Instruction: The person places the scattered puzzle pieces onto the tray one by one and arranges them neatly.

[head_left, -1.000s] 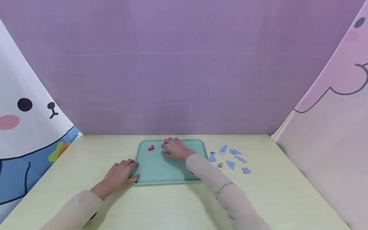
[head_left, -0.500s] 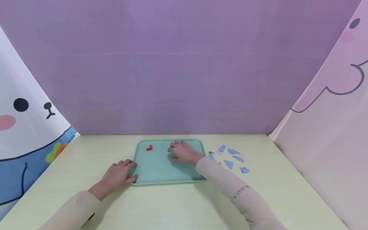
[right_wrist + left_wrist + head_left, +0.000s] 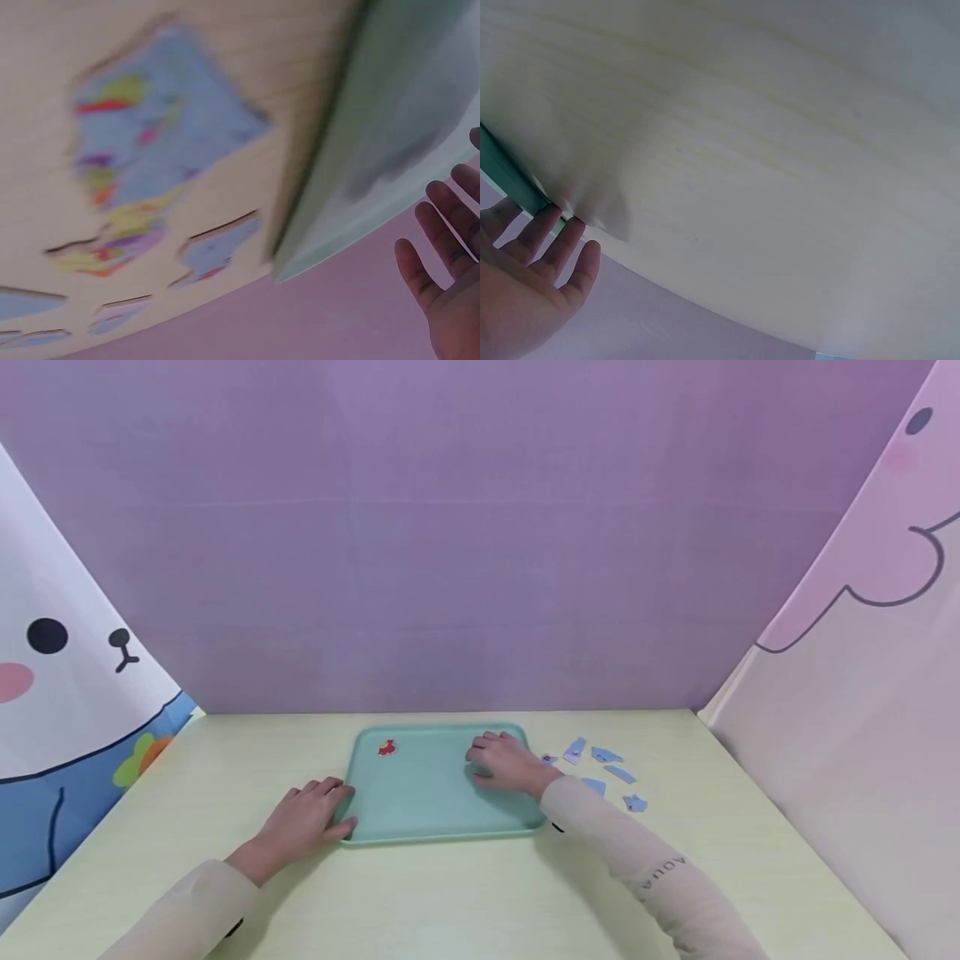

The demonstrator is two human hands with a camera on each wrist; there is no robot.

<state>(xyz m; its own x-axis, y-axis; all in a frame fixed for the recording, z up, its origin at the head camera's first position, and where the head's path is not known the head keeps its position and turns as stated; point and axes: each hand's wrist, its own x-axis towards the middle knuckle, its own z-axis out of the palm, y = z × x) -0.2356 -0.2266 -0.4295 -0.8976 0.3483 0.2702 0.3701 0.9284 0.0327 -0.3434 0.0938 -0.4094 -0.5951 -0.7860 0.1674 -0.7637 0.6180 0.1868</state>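
Clearly, in the head view, the left hand's grip (image 3: 300, 821) rests loosely spread on the green tray's (image 3: 423, 797) rim; the right hand's grip (image 3: 508, 764) is over it, relaxed. The sleeve (image 3: 630, 843) reads "AQUA". A red piece (image 3: 387, 747) lies in the tray, blue pieces (image 3: 606, 754) on the worktop (image 3: 420, 893). Left wrist: fingers parted. Right wrist: fingers extended.

Several pieces (image 3: 619, 774) lie right of the tray (image 3: 420, 802).

This is looking like a fabric-walled booth (image 3: 480, 668). Purple cloth (image 3: 465, 535) is rising behind the desk's (image 3: 420, 902) far edge; a bear-printed sheet (image 3: 82, 718) is lining the left edge, a pink-and-cream sheet (image 3: 855, 710) the right.
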